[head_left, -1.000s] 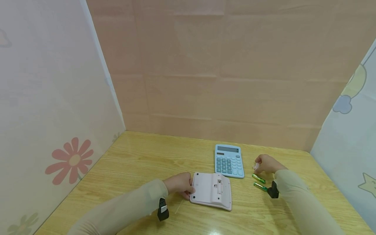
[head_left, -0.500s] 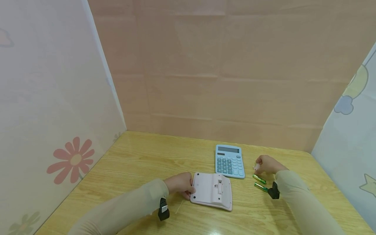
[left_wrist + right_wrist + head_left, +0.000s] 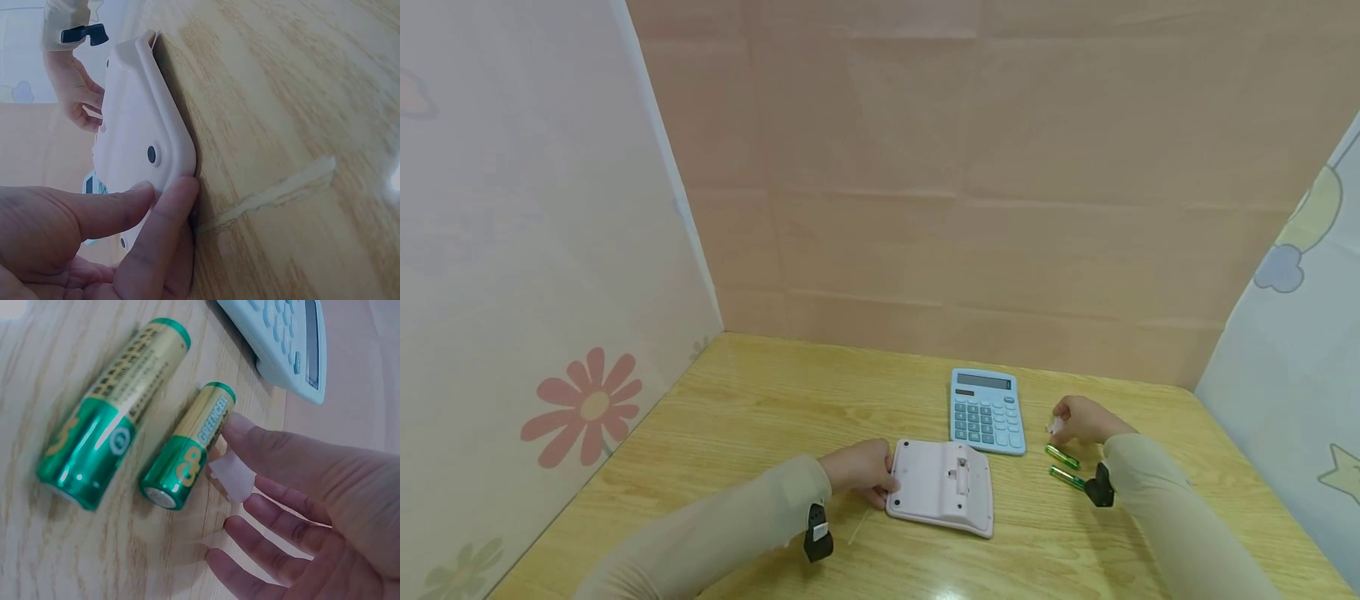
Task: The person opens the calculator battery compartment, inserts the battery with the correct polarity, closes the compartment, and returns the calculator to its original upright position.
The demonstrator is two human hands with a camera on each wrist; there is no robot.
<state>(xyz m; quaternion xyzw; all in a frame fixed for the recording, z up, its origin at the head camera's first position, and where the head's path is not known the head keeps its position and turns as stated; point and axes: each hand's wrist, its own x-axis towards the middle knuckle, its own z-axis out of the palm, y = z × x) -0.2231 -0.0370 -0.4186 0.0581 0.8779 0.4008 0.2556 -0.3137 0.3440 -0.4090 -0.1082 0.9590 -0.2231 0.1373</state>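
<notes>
A pale pink calculator [image 3: 928, 485] lies face down on the table, its battery compartment [image 3: 962, 477] uncovered. My left hand [image 3: 861, 473] pinches its left edge between thumb and fingers; in the left wrist view the thumb presses beside a black rubber foot [image 3: 152, 154]. Over to the right, my right hand [image 3: 1081, 419] holds a small whitish battery cover [image 3: 234, 477] between thumb and fingers, low over the wood. Right by it lie two green and gold GP batteries, the nearer-to-thumb battery [image 3: 187, 447] and another battery [image 3: 115, 412], side by side on the table.
Behind the pink calculator a light blue calculator [image 3: 987, 412] lies face up, close to its top edge. A pale strip mark [image 3: 275, 194] runs on the tabletop near the left hand. A pinkish-brown back wall [image 3: 955, 200] and printed side panels enclose the table.
</notes>
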